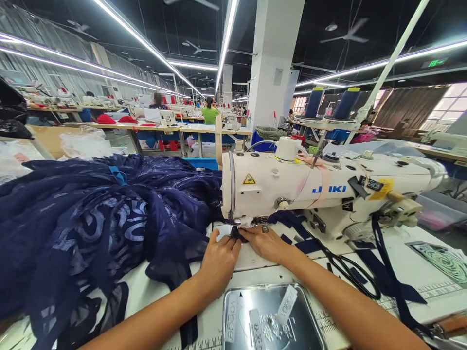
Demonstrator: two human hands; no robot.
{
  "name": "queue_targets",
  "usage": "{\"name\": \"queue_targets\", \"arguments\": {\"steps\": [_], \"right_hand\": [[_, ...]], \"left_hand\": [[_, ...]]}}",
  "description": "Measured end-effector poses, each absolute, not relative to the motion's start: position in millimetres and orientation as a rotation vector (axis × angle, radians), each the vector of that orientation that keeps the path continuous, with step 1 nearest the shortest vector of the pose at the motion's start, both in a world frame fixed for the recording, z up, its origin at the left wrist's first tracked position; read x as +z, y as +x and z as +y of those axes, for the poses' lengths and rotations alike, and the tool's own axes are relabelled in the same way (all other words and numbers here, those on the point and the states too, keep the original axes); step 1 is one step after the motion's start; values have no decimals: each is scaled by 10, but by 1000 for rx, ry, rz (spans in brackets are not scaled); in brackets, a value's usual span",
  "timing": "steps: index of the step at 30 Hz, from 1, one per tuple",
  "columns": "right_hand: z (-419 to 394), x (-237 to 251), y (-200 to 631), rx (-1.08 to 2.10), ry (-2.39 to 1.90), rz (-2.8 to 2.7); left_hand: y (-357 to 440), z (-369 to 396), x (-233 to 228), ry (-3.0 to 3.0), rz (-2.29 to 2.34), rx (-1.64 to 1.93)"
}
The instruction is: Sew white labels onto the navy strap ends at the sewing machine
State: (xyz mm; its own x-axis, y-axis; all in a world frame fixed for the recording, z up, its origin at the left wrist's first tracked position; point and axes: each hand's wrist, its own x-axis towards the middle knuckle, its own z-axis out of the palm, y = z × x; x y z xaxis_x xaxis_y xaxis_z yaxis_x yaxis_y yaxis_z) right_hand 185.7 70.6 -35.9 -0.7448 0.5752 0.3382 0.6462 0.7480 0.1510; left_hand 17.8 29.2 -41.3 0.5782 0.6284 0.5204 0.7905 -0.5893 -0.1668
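Left hand (219, 262) and right hand (264, 243) rest flat on the table (262, 272) under the sewing machine (310, 187) head. Fingertips of both pinch a small dark fabric piece (237, 233), just below the needle. Navy fabric (91, 218) heaped left; scissors (350, 272) right.

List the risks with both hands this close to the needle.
1. Left hand and right hand meet right under the presser foot of the sewing machine, fingers pinching a small dark piece; a stitch could catch a fingertip.
2. The navy fabric pile bulges against the machine head; a fold might be drawn into the seam.
3. Scissors lie beside the right forearm, among loose navy strips; a sweep could snag or knock them.
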Motion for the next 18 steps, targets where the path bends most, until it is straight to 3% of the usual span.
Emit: {"name": "queue_targets", "arguments": {"steps": [6,14,18], "right_hand": [[605,-294,1895,-211,-970,-2690],[422,-321,1781,-186,-955,-2649],[477,-370,1803,-111,-929,-2599]], "left_hand": [[-93,311,-225,-2596,-1299,-369],[-152,468,-231,-2673,-1278,-590],[-84,405,-272,-2668,-1220,-536]]}}
